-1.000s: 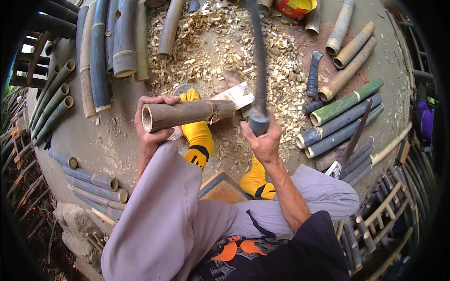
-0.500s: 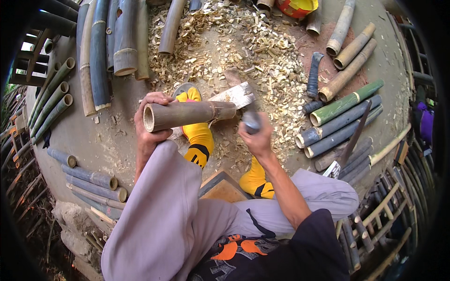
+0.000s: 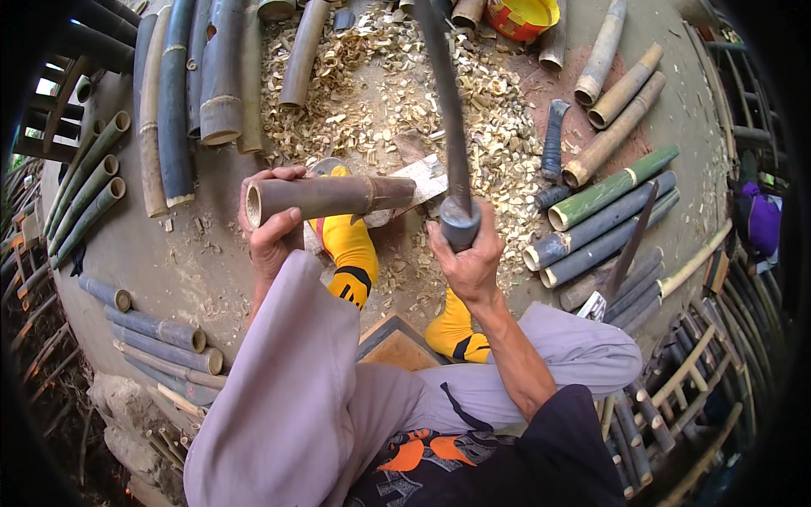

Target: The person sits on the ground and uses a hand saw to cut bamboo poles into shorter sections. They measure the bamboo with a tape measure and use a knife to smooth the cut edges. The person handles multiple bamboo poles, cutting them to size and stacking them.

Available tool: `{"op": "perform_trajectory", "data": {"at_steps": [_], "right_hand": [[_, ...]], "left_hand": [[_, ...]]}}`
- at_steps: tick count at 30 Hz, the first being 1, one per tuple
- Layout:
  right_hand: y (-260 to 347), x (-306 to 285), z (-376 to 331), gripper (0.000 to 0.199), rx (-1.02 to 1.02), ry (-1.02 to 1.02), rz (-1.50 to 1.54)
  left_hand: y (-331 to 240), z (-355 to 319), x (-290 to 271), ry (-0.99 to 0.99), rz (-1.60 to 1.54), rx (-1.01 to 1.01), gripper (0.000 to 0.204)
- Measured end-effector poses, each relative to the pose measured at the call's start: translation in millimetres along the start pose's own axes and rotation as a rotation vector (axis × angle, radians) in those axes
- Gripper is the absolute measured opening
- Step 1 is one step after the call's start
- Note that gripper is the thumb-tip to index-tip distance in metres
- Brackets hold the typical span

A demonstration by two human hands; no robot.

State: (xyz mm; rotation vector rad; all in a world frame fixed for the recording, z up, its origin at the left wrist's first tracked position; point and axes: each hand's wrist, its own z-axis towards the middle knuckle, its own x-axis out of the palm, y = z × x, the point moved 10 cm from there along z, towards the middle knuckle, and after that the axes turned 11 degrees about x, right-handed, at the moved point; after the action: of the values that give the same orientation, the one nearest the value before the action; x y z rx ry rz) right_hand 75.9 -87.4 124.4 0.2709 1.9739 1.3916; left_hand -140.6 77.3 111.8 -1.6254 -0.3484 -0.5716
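Note:
My left hand (image 3: pixel 277 230) is wrapped round the hollow left end of a brown bamboo tube (image 3: pixel 334 196). The tube lies roughly level, its narrowed right end over a pale, hacked wooden block (image 3: pixel 429 179). In my right hand (image 3: pixel 475 264) is the dark round handle of a machete (image 3: pixel 454 110). Its long blade, blurred by motion, points up and away, right of the tube and apart from it. A foot in a yellow sock (image 3: pixel 351 253) is behind the tube, close to the block, and partly hidden.
Bamboo chips (image 3: pixel 498 101) cover the ground ahead. Cut bamboo lengths (image 3: pixel 221 101) lie at the far left, with a green bamboo piece (image 3: pixel 612 188) among others at right. A black-wrapped handle (image 3: pixel 554 139) and a long dark blade (image 3: pixel 632 245) lie there too. A yellow-and-red bucket (image 3: pixel 515 29) stands far off.
The machete has swung upward from low beside the block, and its blade now stands raised. My left hand still grips the bamboo tube, which is slightly shifted left.

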Motion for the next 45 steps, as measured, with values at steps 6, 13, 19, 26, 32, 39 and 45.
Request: {"op": "perform_trajectory", "data": {"at_steps": [6, 13, 19, 26, 32, 39, 45], "right_hand": [[-137, 47, 6, 0.037, 0.374, 0.240, -0.426], [-24, 5, 5, 0.032, 0.072, -0.002, 0.035], [-139, 43, -2, 0.037, 0.297, 0.271, -0.400], [-30, 16, 7, 0.033, 0.078, 0.083, 0.021], [-124, 39, 10, 0.033, 0.225, 0.187, -0.328], [-21, 3, 4, 0.031, 0.052, 0.007, 0.030], [-148, 36, 6, 0.033, 0.370, 0.290, -0.316]], "left_hand": [[8, 1, 1, 0.105, 0.042, 0.045, 0.058], [0, 3, -22, 0.133, 0.061, 0.045, 0.057], [7, 4, -9, 0.202, -0.038, 0.030, 0.059], [-3, 7, -19, 0.226, -0.002, 0.056, 0.064], [-1, 4, 16, 0.439, 0.034, 0.075, 0.060], [-11, 3, 15, 0.363, 0.078, 0.029, 0.055], [-9, 7, 33, 0.474, 0.084, 0.016, 0.052]]}}
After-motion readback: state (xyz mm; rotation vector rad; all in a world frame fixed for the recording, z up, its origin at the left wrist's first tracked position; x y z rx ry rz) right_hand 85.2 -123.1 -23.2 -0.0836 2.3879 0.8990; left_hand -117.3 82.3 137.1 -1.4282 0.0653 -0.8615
